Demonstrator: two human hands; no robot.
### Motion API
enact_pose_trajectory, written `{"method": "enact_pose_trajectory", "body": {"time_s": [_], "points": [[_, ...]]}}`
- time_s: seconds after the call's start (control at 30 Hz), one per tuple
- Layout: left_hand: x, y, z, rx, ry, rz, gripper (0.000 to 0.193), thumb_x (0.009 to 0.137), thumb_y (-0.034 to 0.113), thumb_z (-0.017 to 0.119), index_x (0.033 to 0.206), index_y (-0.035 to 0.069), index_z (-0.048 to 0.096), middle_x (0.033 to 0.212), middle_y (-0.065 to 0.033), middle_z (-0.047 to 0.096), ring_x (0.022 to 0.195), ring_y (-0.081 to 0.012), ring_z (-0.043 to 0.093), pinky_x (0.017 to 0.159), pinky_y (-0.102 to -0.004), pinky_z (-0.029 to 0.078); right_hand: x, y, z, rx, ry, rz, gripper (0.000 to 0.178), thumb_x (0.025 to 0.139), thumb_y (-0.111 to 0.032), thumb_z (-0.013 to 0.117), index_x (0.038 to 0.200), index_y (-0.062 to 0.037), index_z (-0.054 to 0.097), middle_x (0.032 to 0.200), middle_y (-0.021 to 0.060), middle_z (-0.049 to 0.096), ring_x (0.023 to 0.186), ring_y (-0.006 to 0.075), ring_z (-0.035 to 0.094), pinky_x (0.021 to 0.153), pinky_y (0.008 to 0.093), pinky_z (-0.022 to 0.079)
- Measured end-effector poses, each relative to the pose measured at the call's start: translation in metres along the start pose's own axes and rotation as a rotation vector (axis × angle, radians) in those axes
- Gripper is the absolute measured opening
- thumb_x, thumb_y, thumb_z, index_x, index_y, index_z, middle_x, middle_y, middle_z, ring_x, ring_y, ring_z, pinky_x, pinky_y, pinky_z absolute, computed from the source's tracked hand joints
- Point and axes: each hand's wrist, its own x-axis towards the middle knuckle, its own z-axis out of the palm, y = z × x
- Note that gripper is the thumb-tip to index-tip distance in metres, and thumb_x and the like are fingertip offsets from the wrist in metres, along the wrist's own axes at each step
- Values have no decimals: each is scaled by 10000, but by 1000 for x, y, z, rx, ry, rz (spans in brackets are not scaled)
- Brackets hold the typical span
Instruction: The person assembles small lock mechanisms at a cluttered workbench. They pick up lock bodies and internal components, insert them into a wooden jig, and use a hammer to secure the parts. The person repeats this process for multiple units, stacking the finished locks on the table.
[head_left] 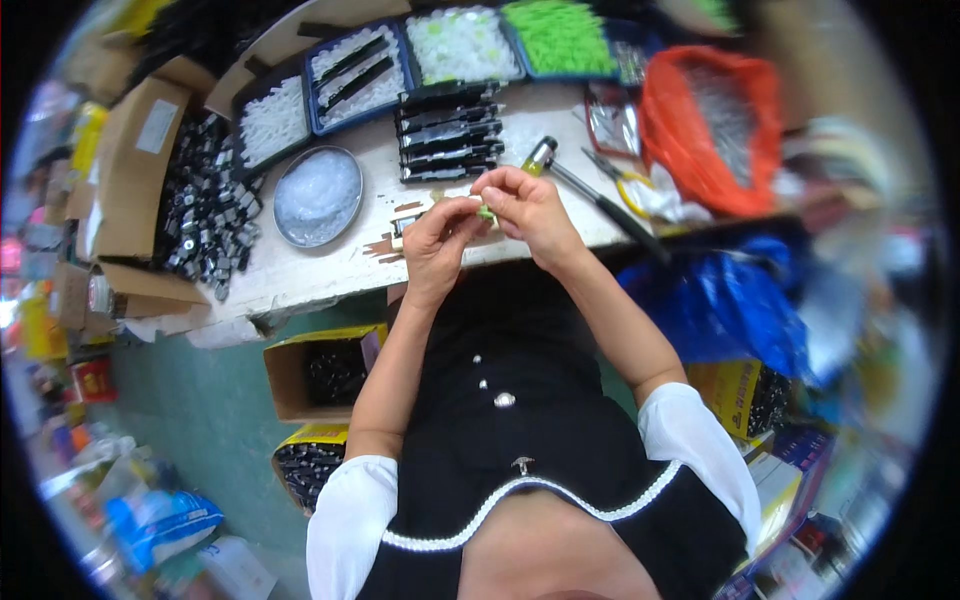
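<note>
Close together over the table's near edge, my two hands meet at a small green plastic part (pixel 486 213). My right hand (pixel 530 212) pinches it between thumb and fingers. The fingers of my left hand (pixel 440 240) are closed at the part's other side; whether they hold a second piece is hidden. Just beyond my hands lies a stack of long black parts (pixel 450 135) in several rows. A small pale fixture (pixel 402 226) sits on the worktable (pixel 290 275) beside my left hand. Right of my right hand rests a hammer (pixel 605 205) with a dark handle.
Blue trays along the back hold white parts (pixel 275 120) and green parts (pixel 560 38). A round metal dish (pixel 318 197) with clear grease-like stuff stands left, near piled metal pieces (pixel 212 195) and a carton (pixel 135 165). Yellow-handled pliers (pixel 632 188) and a red bag (pixel 710 130) lie right.
</note>
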Motion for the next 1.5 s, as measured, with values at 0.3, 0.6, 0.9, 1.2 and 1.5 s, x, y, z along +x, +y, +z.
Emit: {"method": "enact_pose_trajectory", "body": {"time_s": [0.3, 0.6, 0.9, 1.2, 1.5], "points": [[-1, -1, -7, 215, 53, 148, 196, 773, -79, 593, 955, -6, 595, 874, -60, 611, 758, -122, 606, 681, -229, 494, -6, -3, -5, -768, 29, -550, 96, 789, -73, 608, 834, 9, 585, 704, 50, 542, 561, 147, 512, 488, 265, 391], [7, 7, -40, 622, 149, 242, 188, 708, -17, 647, 890, 27, 631, 839, -72, 625, 805, -213, 568, 718, -296, 436, 11, 8, -8, -1121, -51, -788, 87, 755, -40, 621, 817, -2, 574, 755, 98, 569, 627, 232, 565, 530, 298, 433], [-4, -11, -50, 866, 103, 233, 132, 664, 82, 682, 793, 85, 653, 919, -22, 617, 915, -201, 505, 808, -319, 353, 34, 27, 2, -1446, -244, -836, 65, 717, -80, 589, 775, -64, 564, 743, 65, 524, 739, 232, 533, 632, 346, 386], [-3, -20, -47, 848, 85, 200, 102, 644, 69, 653, 737, 97, 622, 934, -8, 580, 961, -225, 469, 823, -350, 302, 42, 19, 9, -1561, -413, -761, 55, 696, -66, 576, 750, -69, 566, 738, 54, 534, 735, 219, 545, 621, 354, 357], [-1, -18, -51, 917, 45, 179, 112, 677, 119, 651, 785, 115, 620, 947, -1, 574, 947, -209, 471, 815, -342, 303, 47, 7, 0, -1393, -392, -547, 53, 717, -76, 600, 758, -42, 601, 734, 91, 544, 741, 270, 567, 631, 372, 415]]}}
